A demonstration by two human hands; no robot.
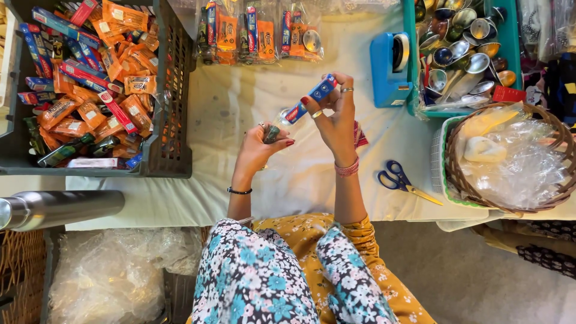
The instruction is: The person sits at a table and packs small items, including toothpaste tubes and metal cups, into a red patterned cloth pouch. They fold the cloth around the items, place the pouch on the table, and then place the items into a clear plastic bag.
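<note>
The dark crate (174, 90) at ten o'clock and the teal bin (410, 54) at one o'clock run off the top edge, while the small dark object in the left hand (259, 150) is mostly hidden by fingers.

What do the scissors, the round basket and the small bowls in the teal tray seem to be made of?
Scissors: metal blades, by the yellowish shine, with smooth blue handles, probably plastic. Basket: woven brown strands, likely wicker or cane. Bowls: polished metal, probably steel, since they reflect like mirrors; some look coppery. Teal tray: smooth, likely plastic.
</note>
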